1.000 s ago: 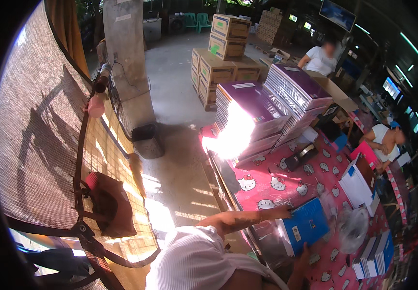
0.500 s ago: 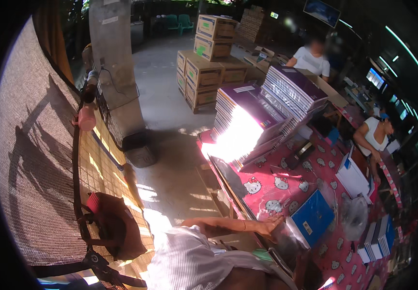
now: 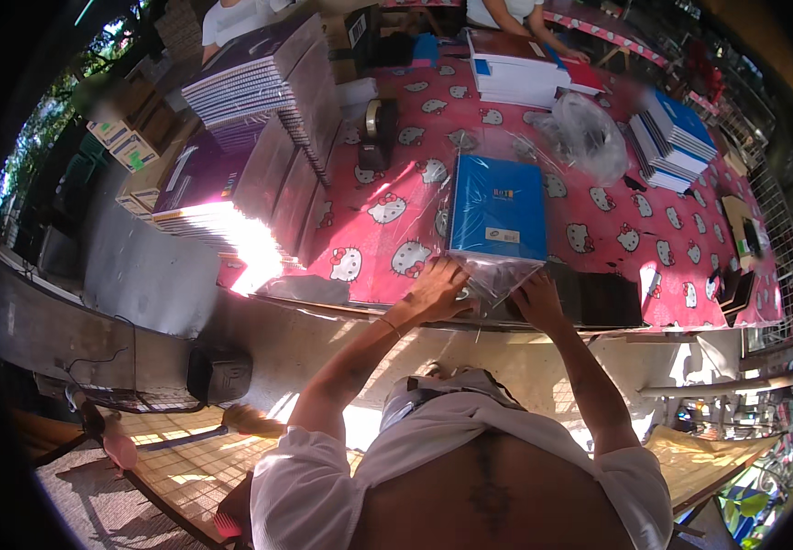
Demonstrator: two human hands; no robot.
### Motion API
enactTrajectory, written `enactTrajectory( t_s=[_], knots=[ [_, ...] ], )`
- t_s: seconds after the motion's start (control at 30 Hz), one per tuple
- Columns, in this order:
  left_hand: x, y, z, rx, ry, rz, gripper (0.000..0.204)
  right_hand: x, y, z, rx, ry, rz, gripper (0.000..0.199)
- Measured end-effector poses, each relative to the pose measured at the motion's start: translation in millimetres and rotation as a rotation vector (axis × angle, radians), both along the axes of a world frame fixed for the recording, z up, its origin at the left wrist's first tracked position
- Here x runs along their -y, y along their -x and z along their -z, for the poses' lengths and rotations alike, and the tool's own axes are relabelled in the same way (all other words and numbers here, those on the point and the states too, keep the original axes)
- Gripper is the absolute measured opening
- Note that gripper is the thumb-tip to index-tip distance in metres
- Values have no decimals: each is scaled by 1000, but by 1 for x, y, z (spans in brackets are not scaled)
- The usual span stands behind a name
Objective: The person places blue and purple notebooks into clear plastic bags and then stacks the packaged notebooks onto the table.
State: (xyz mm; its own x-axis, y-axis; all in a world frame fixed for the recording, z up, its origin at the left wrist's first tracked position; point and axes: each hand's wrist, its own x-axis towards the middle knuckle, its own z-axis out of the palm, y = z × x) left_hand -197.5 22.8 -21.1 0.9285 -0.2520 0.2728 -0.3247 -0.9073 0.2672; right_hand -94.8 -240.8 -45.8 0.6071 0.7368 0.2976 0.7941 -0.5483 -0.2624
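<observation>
A blue-covered notebook stack (image 3: 499, 211) lies on the table in front of me, inside a clear plastic wrapper (image 3: 492, 278) whose loose end crumples toward me. My left hand (image 3: 437, 291) touches that loose end at the stack's near left corner, with fingers spread and thumb apart. At the near right corner my right hand (image 3: 537, 301) rests on the plastic, its fingers stretched forward. Parts of the fingertips are hard to make out against the shiny film.
Tall stacks of purple spiral notebooks (image 3: 240, 165) stand at the left. A tape dispenser (image 3: 376, 133), white-paged books (image 3: 515, 75), crumpled plastic (image 3: 589, 137) and more blue notebooks (image 3: 673, 137) lie around on the pink patterned table cover (image 3: 387, 209). Two people are across the table.
My view has swung right to face the table squarely. Both hands are now at the near end of the wrapped blue stack; before, one arm reached to its left side.
</observation>
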Motion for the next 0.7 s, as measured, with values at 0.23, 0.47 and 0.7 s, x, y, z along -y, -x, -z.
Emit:
enactTrajectory(
  t_s=[0.23, 0.47, 0.7],
  knots=[
    [-1, 0, 31, 175, 953, -387, 25, 12, -15, 21, -744, -880, 434, 34],
    [11, -34, 6, -235, 1884, -695, 59, -8, -25, -18, -1262, -1045, 471, 40],
    [19, -28, 18, -107, 1714, -656, 64, 5, -20, -9, -779, -839, 443, 52]
  ],
)
